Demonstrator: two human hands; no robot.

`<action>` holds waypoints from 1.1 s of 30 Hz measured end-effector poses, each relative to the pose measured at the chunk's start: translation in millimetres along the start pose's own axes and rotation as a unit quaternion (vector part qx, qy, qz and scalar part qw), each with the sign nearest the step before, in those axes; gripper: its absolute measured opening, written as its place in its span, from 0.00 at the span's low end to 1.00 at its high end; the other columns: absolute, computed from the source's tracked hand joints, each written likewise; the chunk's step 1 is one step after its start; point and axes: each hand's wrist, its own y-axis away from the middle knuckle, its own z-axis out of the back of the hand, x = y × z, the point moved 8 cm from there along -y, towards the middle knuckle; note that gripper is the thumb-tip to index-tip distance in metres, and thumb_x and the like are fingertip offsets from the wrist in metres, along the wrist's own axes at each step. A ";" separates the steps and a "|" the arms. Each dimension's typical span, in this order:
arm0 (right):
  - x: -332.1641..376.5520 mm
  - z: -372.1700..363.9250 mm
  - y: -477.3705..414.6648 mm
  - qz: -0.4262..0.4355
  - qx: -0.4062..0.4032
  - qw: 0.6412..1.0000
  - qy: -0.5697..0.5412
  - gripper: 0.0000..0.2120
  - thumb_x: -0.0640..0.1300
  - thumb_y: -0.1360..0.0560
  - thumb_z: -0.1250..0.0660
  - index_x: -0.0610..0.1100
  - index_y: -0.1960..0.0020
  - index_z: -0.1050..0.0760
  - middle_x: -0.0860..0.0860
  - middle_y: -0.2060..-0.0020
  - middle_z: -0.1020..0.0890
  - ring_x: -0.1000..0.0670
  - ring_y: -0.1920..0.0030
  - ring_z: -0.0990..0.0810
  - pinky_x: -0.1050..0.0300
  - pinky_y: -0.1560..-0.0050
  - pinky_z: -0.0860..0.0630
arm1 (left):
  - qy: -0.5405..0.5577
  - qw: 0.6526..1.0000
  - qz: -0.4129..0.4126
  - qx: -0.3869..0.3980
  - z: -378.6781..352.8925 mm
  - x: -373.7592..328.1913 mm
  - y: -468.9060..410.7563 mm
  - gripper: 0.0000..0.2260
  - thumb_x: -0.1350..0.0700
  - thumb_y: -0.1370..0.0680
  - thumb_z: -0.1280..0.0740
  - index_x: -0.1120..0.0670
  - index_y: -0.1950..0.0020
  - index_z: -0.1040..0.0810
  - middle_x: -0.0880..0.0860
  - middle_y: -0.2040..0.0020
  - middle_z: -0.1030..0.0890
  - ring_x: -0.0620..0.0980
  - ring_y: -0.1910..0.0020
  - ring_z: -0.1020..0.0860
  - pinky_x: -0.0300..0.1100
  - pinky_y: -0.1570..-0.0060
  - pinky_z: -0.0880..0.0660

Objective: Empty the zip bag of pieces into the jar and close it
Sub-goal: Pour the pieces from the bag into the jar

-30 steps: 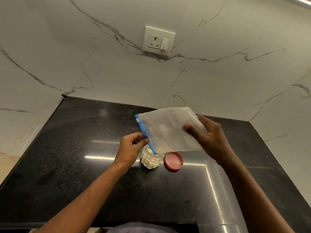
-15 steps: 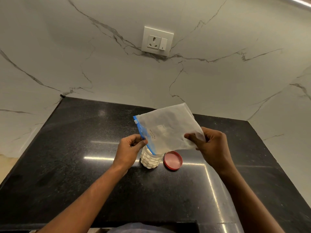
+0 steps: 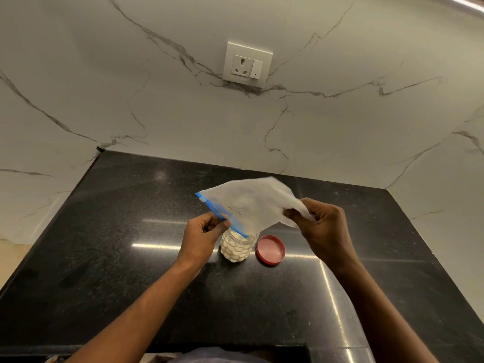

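Note:
A frosted zip bag (image 3: 251, 203) with a blue zip strip hangs flat and limp over a small clear jar (image 3: 235, 248) full of white pieces. The bag's blue mouth points down at the jar's opening. My left hand (image 3: 203, 238) pinches the zip edge just left of the jar. My right hand (image 3: 323, 227) grips the bag's bottom corner, held higher and to the right. The red lid (image 3: 270, 249) lies upside down on the counter right beside the jar.
The black granite counter (image 3: 131, 271) fills a corner between white marble walls. A wall socket (image 3: 247, 64) sits on the back wall above. The counter's front edge runs just below my arms.
My right hand has slid down to the bag's bottom corner and bunched it in its fingers. The bag has tilted flatter. My left hand has stayed at the zip.

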 end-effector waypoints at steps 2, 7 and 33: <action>2.0 7.3 -1.4 0.006 -0.028 1.000 0.002 0.14 0.49 0.28 0.24 0.39 0.50 0.15 0.48 0.61 0.14 0.51 0.63 0.16 0.57 0.65 0.19 | 0.008 1.000 0.001 0.002 0.4 0.8 0.2 0.05 0.60 0.20 0.26 0.51 0.47 0.13 0.49 0.52 0.10 0.45 0.51 0.13 0.35 0.52 0.18; -2.6 1.3 -5.0 -0.013 0.005 1.000 -0.015 0.02 0.41 0.21 0.28 0.45 0.50 0.16 0.55 0.61 0.15 0.54 0.64 0.17 0.52 0.66 0.19 | 0.009 1.000 0.005 0.008 -0.8 0.6 1.2 0.06 0.59 0.21 0.25 0.49 0.47 0.14 0.49 0.52 0.11 0.46 0.50 0.13 0.35 0.52 0.18; 4.5 0.8 -7.8 0.007 0.006 1.000 -0.015 0.04 0.37 0.22 0.27 0.41 0.48 0.15 0.48 0.58 0.13 0.52 0.60 0.15 0.57 0.61 0.17 | 0.002 1.000 0.004 0.009 0.5 -1.7 0.4 0.06 0.60 0.20 0.26 0.50 0.46 0.14 0.46 0.52 0.10 0.43 0.49 0.13 0.34 0.51 0.18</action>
